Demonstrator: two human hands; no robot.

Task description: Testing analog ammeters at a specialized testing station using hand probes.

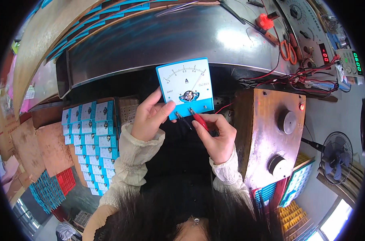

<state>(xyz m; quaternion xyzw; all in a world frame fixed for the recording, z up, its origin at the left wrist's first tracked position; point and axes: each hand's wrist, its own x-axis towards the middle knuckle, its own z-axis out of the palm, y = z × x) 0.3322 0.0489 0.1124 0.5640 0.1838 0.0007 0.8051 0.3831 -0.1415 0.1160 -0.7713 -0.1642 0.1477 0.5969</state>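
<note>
In front of me, my left hand (pixel 150 116) grips a square ammeter (pixel 185 82) by its left edge, thumb on the front. The meter has a white dial and a blue lower strip, and its needle points to the upper right of the scale. A red test clip (pixel 200 120) is pinched in my right hand (pixel 217 134), its tip at a terminal on the blue strip. Just left of it, a black clip (pixel 184 121) sits at another terminal. The fingers of my left hand behind the meter are hidden.
A metal-topped bench (pixel 150 48) spans the far side. Stacked meters (pixel 95 140) stand at left. On the right are a metal box with two knobs (pixel 270 136), tangled red and black wires (pixel 298 74), orange scissors (pixel 288 52), a lit power supply (pixel 349 62) and a fan (pixel 337 156).
</note>
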